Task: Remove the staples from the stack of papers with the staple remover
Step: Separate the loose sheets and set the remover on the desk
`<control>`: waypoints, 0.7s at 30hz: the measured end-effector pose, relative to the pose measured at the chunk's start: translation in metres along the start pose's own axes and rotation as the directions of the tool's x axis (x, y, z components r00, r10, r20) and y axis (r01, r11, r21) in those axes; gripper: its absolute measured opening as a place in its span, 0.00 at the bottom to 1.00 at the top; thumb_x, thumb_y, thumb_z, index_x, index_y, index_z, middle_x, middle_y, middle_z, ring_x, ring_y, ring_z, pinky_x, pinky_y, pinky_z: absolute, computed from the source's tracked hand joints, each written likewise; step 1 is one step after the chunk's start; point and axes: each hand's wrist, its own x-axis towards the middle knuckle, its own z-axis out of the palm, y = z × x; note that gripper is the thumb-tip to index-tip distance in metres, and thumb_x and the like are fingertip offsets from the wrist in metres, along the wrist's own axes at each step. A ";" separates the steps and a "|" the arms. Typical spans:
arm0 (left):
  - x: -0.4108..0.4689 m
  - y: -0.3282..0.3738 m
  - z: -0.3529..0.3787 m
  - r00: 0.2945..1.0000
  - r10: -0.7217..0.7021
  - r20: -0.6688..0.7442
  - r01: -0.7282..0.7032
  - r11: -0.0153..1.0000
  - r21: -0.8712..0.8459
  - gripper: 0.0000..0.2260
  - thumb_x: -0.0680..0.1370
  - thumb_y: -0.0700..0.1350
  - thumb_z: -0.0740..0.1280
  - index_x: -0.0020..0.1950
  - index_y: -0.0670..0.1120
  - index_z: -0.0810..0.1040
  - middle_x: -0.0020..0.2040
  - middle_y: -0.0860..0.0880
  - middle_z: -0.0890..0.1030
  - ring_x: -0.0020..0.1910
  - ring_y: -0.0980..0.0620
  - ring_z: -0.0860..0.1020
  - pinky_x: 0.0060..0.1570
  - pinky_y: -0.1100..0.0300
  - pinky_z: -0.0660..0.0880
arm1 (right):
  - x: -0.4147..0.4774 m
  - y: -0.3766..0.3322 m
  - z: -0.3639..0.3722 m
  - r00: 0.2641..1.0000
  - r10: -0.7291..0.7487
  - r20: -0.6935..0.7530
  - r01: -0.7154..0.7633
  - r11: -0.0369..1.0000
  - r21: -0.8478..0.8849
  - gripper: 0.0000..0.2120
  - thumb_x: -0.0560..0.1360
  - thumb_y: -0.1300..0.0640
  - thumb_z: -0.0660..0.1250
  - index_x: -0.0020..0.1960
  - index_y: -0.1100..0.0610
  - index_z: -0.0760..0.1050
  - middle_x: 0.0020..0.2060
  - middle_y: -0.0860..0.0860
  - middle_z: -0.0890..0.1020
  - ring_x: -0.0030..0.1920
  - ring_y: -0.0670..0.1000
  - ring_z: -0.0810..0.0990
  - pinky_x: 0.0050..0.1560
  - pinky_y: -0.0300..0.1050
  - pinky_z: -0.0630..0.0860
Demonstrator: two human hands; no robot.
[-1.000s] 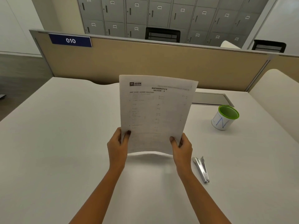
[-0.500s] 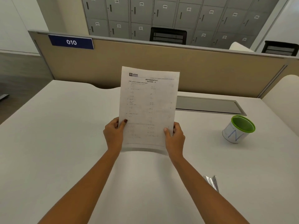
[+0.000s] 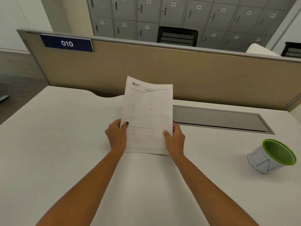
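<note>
A stack of printed white papers (image 3: pixel 147 111) with a mathematics heading is held tilted over the middle of the white desk (image 3: pixel 57 144), its lower edge close to the surface. My left hand (image 3: pixel 116 135) grips its lower left edge, thumb on the front page. On the lower right edge sits my right hand (image 3: pixel 175 140), gripping the same way. No staple can be made out on the pages. The staple remover is out of view.
A white cup with a green rim (image 3: pixel 272 156) stands at the right. A grey cable tray lid (image 3: pixel 218 119) is set into the desk behind the papers. A tan partition (image 3: pixel 195 70) with a blue "010" label (image 3: pixel 67 43) closes off the desk's far side.
Both hands have carried the papers forward and lower, away from me. The view has shifted, so the staple remover at my right forearm has dropped out of sight.
</note>
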 end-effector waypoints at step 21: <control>0.039 -0.036 0.038 0.964 0.184 0.193 -0.250 0.872 0.421 0.28 0.78 0.54 0.63 0.75 0.48 0.61 0.75 0.46 0.64 0.73 0.45 0.63 0.73 0.45 0.55 | 0.041 0.029 0.043 0.970 -0.189 0.151 0.240 0.832 -0.500 0.23 0.81 0.53 0.58 0.75 0.56 0.61 0.78 0.53 0.54 0.77 0.53 0.53 0.76 0.50 0.53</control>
